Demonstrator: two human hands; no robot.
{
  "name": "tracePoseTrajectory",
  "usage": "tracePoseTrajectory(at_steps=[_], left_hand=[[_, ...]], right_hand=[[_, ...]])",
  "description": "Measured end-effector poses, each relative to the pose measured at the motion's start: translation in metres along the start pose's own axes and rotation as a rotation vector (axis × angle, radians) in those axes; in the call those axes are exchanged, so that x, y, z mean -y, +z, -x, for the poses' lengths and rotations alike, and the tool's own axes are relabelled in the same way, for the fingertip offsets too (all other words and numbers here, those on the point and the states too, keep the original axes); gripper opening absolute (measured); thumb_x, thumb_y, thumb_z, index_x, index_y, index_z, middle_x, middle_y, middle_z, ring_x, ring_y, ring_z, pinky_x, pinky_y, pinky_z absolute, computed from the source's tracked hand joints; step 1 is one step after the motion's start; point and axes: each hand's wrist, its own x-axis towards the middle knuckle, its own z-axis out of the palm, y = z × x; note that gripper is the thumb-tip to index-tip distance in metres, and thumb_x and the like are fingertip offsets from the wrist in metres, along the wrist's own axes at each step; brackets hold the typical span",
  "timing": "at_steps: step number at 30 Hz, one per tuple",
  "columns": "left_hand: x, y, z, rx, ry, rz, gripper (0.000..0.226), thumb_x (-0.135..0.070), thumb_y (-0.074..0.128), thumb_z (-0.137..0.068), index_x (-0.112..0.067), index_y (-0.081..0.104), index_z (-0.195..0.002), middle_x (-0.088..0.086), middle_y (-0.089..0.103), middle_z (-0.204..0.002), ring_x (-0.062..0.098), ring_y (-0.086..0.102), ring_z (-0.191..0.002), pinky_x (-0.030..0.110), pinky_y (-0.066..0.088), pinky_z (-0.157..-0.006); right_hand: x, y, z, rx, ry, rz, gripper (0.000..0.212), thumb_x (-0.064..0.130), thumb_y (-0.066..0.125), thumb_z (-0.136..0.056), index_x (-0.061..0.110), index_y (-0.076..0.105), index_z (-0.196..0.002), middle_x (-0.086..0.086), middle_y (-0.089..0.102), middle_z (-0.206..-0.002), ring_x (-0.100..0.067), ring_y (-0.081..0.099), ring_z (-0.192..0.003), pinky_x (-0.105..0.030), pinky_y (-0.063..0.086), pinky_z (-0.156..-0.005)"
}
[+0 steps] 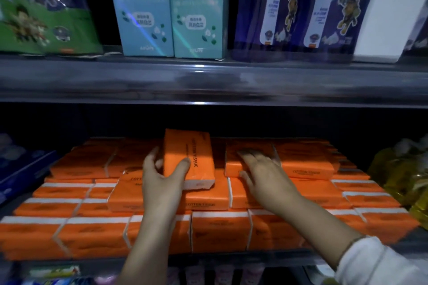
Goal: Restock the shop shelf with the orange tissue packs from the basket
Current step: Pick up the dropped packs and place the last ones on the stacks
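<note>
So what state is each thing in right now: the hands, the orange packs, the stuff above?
Held pack: raised and tilted, lengthwise over the stack.
Left hand: grips the held pack, thumb on its face.
Right hand: fingers flat on a top-layer pack.
Stacked packs: lying flat in layers, filling the lower shelf.
Teal boxes: upright, side by side on the upper shelf.
Dettol pouches: upright.
</note>
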Motion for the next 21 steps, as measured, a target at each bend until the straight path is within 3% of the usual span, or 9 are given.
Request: tracePoseTrajectory(at_steps=[5,8,11,13,15,18,21], left_hand=[[-0.006,-0.002,0.001,0.003,0.008,0.047,0.04,-0.019,0.074,-0.079,-0.024,0.051,-0.112,-0.004,0.065,-0.098,0.008,0.065,-0.082,0.022,0.047,-0.064],[-0.01,-0.003,0.0,0.059,-0.033,0.125,0.029,-0.016,0.073,-0.078,-0.024,0.06,-0.104,0.004,0.07,-0.096,0.018,0.068,-0.085,0.032,0.051,-0.072],[-0.012,-0.003,0.0,0.132,-0.069,0.184,0.029,-0.015,0.069,-0.079,-0.026,0.062,-0.105,0.007,0.069,-0.103,0.02,0.067,-0.09,0.034,0.051,-0.074],[-0.014,-0.001,0.002,0.149,-0.065,0.207,0.036,-0.013,0.067,-0.081,-0.026,0.058,-0.114,0.005,0.067,-0.105,0.018,0.067,-0.09,0.034,0.051,-0.073],[-0.017,0.002,0.005,0.121,-0.061,0.241,0.049,-0.013,0.066,-0.084,-0.027,0.048,-0.127,-0.002,0.064,-0.101,0.016,0.066,-0.091,0.036,0.054,-0.077],[-0.019,0.004,0.007,0.115,-0.091,0.266,0.063,-0.023,0.061,-0.088,-0.031,0.029,-0.141,-0.008,0.062,-0.092,0.015,0.065,-0.089,0.04,0.054,-0.082],[-0.016,0.006,0.011,0.154,-0.117,0.158,0.066,-0.031,0.059,-0.09,-0.04,0.018,-0.141,-0.009,0.055,-0.101,0.011,0.06,-0.09,0.037,0.056,-0.078]], right_hand=[[0.007,-0.019,-0.005,-0.166,0.071,-0.389,0.044,0.022,0.051,-0.094,0.018,0.045,-0.137,-0.005,0.048,-0.139,-0.021,0.043,-0.13,-0.024,0.029,-0.107],[0.014,-0.033,-0.012,-0.121,0.125,-0.584,0.047,0.024,0.053,-0.093,0.02,0.043,-0.139,-0.002,0.046,-0.141,-0.017,0.041,-0.131,-0.02,0.028,-0.105],[0.02,-0.04,-0.015,-0.01,0.19,-0.752,0.05,0.029,0.056,-0.091,0.023,0.041,-0.139,0.0,0.05,-0.138,-0.016,0.045,-0.127,-0.024,0.034,-0.106],[0.024,-0.04,-0.014,0.101,0.22,-0.934,0.045,0.025,0.057,-0.091,0.023,0.045,-0.135,-0.002,0.058,-0.127,-0.016,0.055,-0.115,-0.032,0.044,-0.101],[0.028,-0.036,-0.012,0.145,0.259,-1.121,0.036,0.015,0.057,-0.091,0.022,0.049,-0.125,0.001,0.064,-0.105,-0.012,0.063,-0.093,-0.029,0.055,-0.082],[0.032,-0.03,-0.012,0.036,0.347,-1.265,0.037,0.007,0.059,-0.089,0.017,0.05,-0.123,0.001,0.063,-0.094,-0.012,0.063,-0.079,-0.027,0.055,-0.067],[0.034,-0.023,-0.015,-0.073,0.427,-1.282,0.046,0.01,0.062,-0.087,0.029,0.043,-0.124,-0.002,0.062,-0.098,-0.014,0.064,-0.077,-0.028,0.057,-0.065]])
